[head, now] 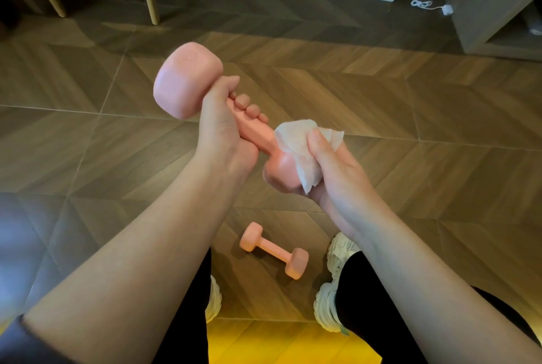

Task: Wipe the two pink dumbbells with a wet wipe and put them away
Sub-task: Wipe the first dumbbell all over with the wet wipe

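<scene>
Both bare forearms rise from the lower corners of the view and converge near its middle. The left hand (223, 129) shows its palm side to the camera, wrist bent back. Its fingers (252, 109) curl round the handle of a pink dumbbell with blocky heads (187, 79), and the thumb lies against the upper head. The right hand (331, 170) cups the lower head from the right (thumb on top, the other fingers hidden underneath), pressing a crumpled white wet wipe (296, 140) against it.

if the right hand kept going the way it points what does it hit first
The near head of the held dumbbell; the right hand presses the wet wipe on it. Beyond, probably the left hand.
</scene>
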Demonstrator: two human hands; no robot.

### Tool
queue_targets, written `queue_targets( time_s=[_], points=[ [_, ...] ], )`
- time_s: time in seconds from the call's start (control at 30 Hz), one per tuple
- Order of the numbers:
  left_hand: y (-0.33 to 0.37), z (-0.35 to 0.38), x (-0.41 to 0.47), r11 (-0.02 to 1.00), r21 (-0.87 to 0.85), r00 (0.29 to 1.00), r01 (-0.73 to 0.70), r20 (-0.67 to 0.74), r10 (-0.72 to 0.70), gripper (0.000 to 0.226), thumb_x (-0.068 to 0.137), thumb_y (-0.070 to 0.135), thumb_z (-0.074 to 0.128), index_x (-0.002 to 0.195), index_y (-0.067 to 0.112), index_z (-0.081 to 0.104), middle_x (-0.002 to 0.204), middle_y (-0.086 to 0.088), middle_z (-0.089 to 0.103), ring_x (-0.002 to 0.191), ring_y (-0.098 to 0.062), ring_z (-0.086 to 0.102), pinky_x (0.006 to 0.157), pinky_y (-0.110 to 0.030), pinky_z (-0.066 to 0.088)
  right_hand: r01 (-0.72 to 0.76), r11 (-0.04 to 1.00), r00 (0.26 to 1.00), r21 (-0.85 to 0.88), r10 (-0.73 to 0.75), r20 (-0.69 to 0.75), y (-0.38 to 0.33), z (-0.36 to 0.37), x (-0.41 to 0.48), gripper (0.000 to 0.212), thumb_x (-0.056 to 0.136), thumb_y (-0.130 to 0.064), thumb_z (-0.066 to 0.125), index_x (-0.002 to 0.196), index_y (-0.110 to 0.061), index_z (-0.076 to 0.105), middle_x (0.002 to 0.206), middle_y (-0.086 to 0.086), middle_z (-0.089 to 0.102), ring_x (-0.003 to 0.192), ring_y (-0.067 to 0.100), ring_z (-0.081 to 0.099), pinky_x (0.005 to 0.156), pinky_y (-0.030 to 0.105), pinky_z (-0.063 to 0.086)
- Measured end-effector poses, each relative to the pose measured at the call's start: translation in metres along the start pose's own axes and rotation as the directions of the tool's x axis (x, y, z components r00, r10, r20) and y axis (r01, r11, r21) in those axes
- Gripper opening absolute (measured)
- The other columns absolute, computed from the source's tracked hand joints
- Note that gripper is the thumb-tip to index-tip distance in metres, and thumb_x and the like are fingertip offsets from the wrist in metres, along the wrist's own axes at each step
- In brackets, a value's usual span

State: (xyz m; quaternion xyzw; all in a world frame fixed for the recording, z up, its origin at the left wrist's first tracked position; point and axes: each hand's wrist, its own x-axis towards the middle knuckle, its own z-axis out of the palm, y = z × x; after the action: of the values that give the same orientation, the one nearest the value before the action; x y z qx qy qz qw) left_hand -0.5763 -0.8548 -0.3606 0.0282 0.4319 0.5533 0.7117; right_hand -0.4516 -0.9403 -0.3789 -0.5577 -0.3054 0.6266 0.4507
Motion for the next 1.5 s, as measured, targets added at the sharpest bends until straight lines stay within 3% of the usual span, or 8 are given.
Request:
queue_targets(
  time_s=[0.13,0.33,0.57,0.77,1.03,1.27,1.4,1.5],
  points=[
    [0.008,-0.003,0.001,0.999,-0.031,1.000,-0.012,-0.020,0.012,0.029,0.089,0.015,0.057,0.066,0.020,0.040,0.052,0.007,0.033,0.043,-0.009,0.031,0.047,-0.022,0.034,-0.015,0.996,0.976,0.086,-0.004,0.219,-0.004,-0.007,-0.001,0.040,0.091,-0.027,0.064,0.128,-0.015,0.053,0.100,-0.002,0.071,0.095,0.012,0.068,0.079,0.031,0.057],
    [0.006,-0.004,-0.003,1.000,-0.028,1.000,-0.013,0.011,0.013,0.032,0.089,0.014,0.052,0.064,0.021,0.034,0.050,0.007,0.028,0.041,-0.010,0.027,0.049,-0.024,0.030,-0.022,1.000,0.992,-0.014,0.024,0.127,0.001,-0.004,0.002,0.061,0.075,-0.027,0.081,0.128,-0.026,0.051,0.118,0.003,0.066,0.107,0.021,0.068,0.085,0.042,0.059],
    [0.004,-0.001,-0.004,0.999,-0.021,0.998,-0.036,0.059,0.037,0.034,0.090,0.011,0.047,0.062,0.021,0.032,0.049,0.006,0.025,0.041,-0.011,0.024,0.047,-0.024,0.030,-0.102,0.995,0.988,-0.004,0.102,0.119,-0.008,-0.007,0.001,0.055,0.085,-0.050,0.057,0.125,-0.014,0.060,0.115,0.014,0.071,0.100,0.026,0.067,0.092,0.055,0.053],
    [0.011,-0.006,0.001,0.997,-0.076,1.000,-0.013,0.008,0.013,0.031,0.088,0.012,0.050,0.063,0.020,0.034,0.051,0.007,0.028,0.041,-0.010,0.027,0.045,-0.023,0.030,-0.083,0.996,0.949,0.011,0.076,0.306,-0.005,-0.016,-0.001,0.054,0.085,-0.022,0.065,0.136,-0.012,0.050,0.110,0.007,0.069,0.101,0.018,0.068,0.080,0.033,0.057],
    [0.001,-0.001,-0.004,0.999,0.017,0.994,-0.046,0.097,0.044,0.037,0.089,0.011,0.050,0.057,0.019,0.035,0.047,0.005,0.029,0.042,-0.010,0.027,0.047,-0.023,0.032,-0.064,0.998,0.996,0.000,0.064,0.069,-0.001,-0.001,0.001,0.056,0.079,-0.044,0.068,0.128,-0.020,0.056,0.113,0.007,0.072,0.100,0.024,0.071,0.081,0.043,0.060],
    [0.007,0.000,-0.001,0.997,-0.028,0.981,-0.073,0.180,0.077,0.033,0.089,0.010,0.051,0.059,0.018,0.039,0.051,0.004,0.035,0.045,-0.011,0.032,0.048,-0.023,0.035,-0.227,0.898,0.963,0.377,0.148,0.226,-0.005,-0.007,-0.001,0.047,0.085,-0.032,0.061,0.125,-0.009,0.058,0.110,0.014,0.068,0.105,0.033,0.063,0.088,0.055,0.055],
    [0.000,-0.002,0.001,0.999,0.011,0.998,-0.036,0.059,0.035,0.025,0.089,0.018,0.061,0.069,0.018,0.045,0.056,0.004,0.043,0.049,-0.011,0.043,0.054,-0.025,0.041,-0.131,0.957,0.983,0.257,0.090,0.162,0.002,-0.007,0.000,0.064,0.079,-0.018,0.077,0.136,-0.012,0.049,0.124,0.015,0.066,0.112,0.033,0.066,0.095,0.058,0.051],
    [-0.004,-0.003,0.002,1.000,-0.021,1.000,0.000,0.005,0.000,0.029,0.089,0.019,0.058,0.068,0.019,0.038,0.051,0.006,0.033,0.044,-0.010,0.032,0.050,-0.025,0.035,-0.083,0.991,0.996,0.105,0.079,0.049,0.001,-0.005,0.000,0.066,0.070,-0.022,0.085,0.128,-0.022,0.054,0.121,0.010,0.068,0.107,0.028,0.069,0.081,0.044,0.060]
  ],
)
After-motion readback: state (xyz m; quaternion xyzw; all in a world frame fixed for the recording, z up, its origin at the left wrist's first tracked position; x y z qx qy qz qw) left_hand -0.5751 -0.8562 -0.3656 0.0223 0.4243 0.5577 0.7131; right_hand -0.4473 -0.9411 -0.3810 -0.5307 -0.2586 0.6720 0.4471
